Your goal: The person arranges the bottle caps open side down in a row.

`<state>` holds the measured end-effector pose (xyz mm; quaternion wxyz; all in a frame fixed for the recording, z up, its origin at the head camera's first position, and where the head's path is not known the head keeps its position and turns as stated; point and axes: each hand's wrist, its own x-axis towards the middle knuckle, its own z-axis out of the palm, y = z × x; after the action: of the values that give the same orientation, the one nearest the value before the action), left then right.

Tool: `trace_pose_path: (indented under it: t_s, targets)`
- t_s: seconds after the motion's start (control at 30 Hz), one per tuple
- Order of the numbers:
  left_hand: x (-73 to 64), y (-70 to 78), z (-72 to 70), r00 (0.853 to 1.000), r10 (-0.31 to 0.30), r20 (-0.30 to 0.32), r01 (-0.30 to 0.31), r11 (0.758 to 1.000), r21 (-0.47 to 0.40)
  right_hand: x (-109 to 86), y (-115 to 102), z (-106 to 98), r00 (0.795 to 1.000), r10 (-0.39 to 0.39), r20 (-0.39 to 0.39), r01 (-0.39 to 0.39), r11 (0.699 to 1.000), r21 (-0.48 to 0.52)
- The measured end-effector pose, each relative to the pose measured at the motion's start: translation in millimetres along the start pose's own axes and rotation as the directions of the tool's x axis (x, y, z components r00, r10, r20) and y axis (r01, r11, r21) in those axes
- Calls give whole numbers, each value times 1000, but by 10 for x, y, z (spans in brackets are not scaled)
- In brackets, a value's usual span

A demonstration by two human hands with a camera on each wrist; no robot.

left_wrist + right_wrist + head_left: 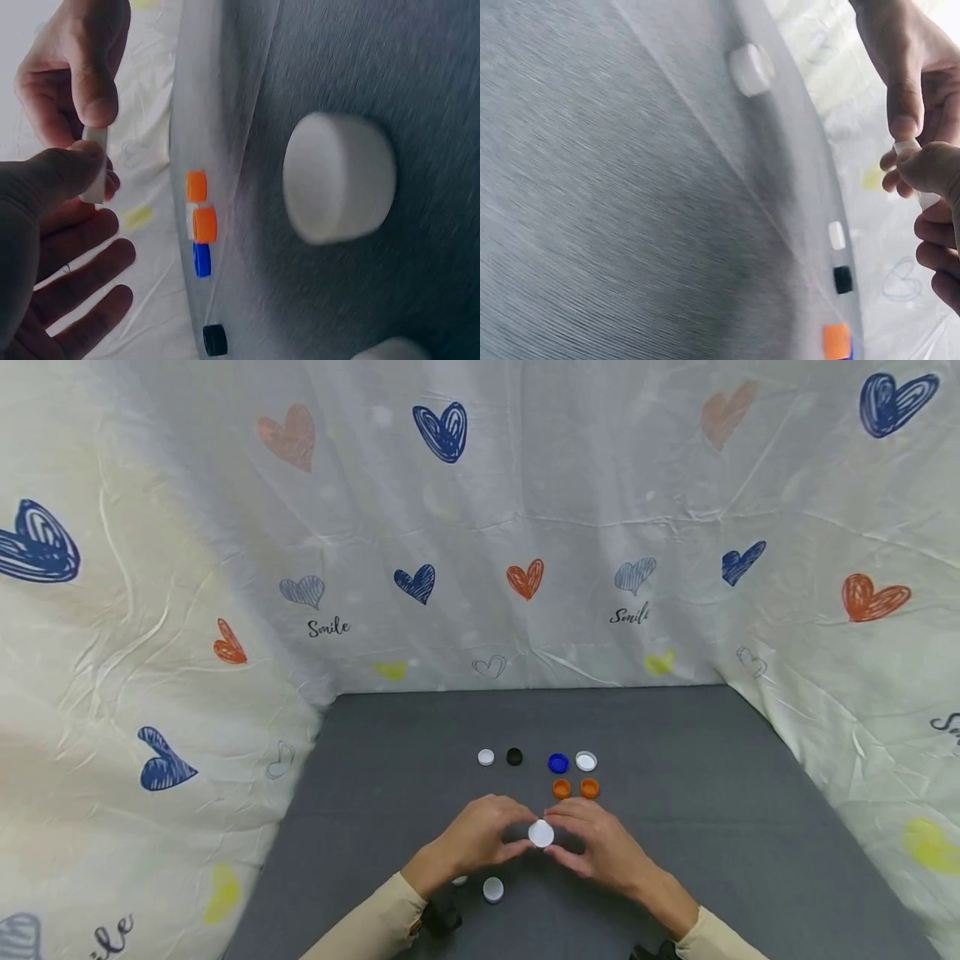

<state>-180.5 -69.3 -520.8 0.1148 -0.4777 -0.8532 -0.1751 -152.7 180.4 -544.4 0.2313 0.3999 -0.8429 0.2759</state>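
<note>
Both hands meet over the dark grey table around one white round cap (pixel 541 833), its flat top facing up in the head view. My left hand (pixel 480 835) pinches it from the left between thumb and fingers. From the right side, my right hand (pixel 600 847) pinches the same cap. In the left wrist view the cap (pixel 95 178) appears edge-on, with the left thumb on it and the other left fingers spread. The right wrist view also has the cap (pixel 928 199) between both thumbs, partly covered by them.
Behind the hands sit two orange caps (pixel 589 788), a blue cap (pixel 558 763), a white cap (pixel 587 761), a black cap (pixel 514 757) and another white cap (pixel 486 757). Nearer stands a white cap (pixel 492 890); one beside it is partly hidden by the left wrist. A heart-printed cloth (pixel 465 510) surrounds the table.
</note>
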Motion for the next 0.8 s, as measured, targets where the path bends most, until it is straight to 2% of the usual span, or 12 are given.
trace_pose_path:
  t_s: [0.2, 0.43, 0.63, 0.8]
  targets:
    - [-94, 128, 64, 998, -39, 58, 38, 999, 17, -140, -86, 84, 998, 53, 36, -54, 998, 26]
    - [-265, 221, 213, 999, -26, 33, 24, 998, 62, -261, -198, 213, 994, 80, 77, -81, 997, 11]
    - [-361, 249, 302, 998, -7, 62, 0, 994, 113, -324, -274, 294, 988, 87, 124, -88, 996, 5]
    - [-398, 279, 347, 995, 8, 96, -23, 988, 153, -352, -309, 327, 970, 134, 202, -138, 990, 6]
